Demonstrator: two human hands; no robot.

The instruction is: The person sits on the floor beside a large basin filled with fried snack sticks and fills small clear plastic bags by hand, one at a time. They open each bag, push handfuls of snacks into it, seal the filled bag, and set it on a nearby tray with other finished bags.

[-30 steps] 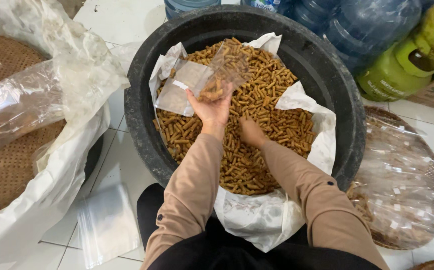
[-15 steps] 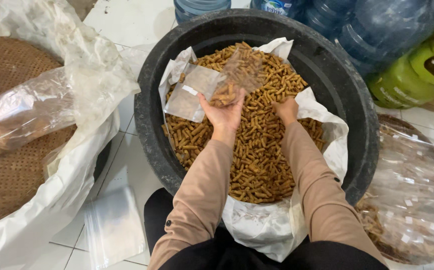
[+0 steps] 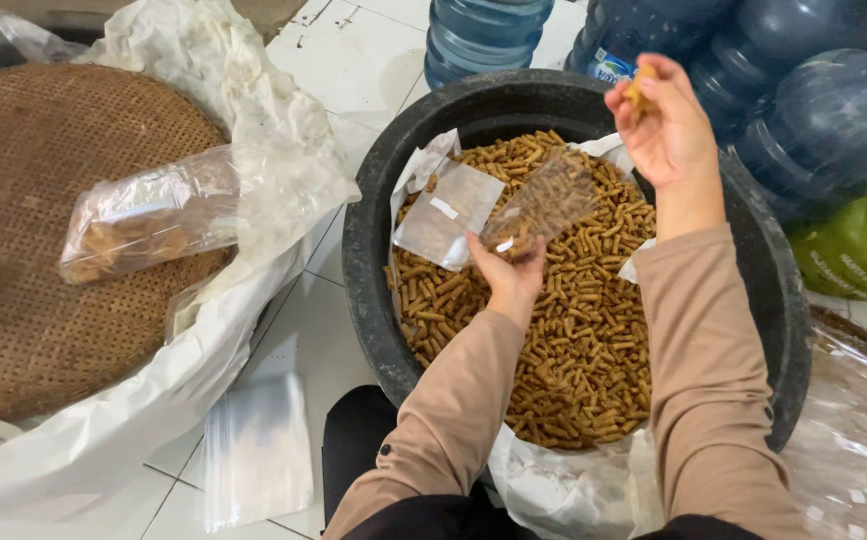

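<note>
Head view, w/ the black tub [image 3: 374,300] as landmark. Left hand [image 3: 509,275], over the tub's middle, grip pinched on a clear plastic bag [image 3: 544,205] partly filled w/ snack sticks [image 3: 574,350]. Right hand [image 3: 666,125], raised above the tub's far rim, grip clenched on a few sticks. Left of the tub: woven tray [image 3: 44,250] w/ a filled bag [image 3: 149,225]; behind the tub: water jugs [image 3: 484,35].

Golden-brown snack sticks [image 3: 574,330] fill the black tub [image 3: 374,260] under the left hand [image 3: 509,275], whose clear bag [image 3: 544,205] shows the same brown. Both sleeves [image 3: 704,370] are beige (plain, no pattern). Beyond the right hand [image 3: 669,125]: blue water jugs [image 3: 834,120], a green one [image 3: 859,250]. Left lies a brown woven tray [image 3: 44,330] on white plastic [image 3: 124,430].
</note>
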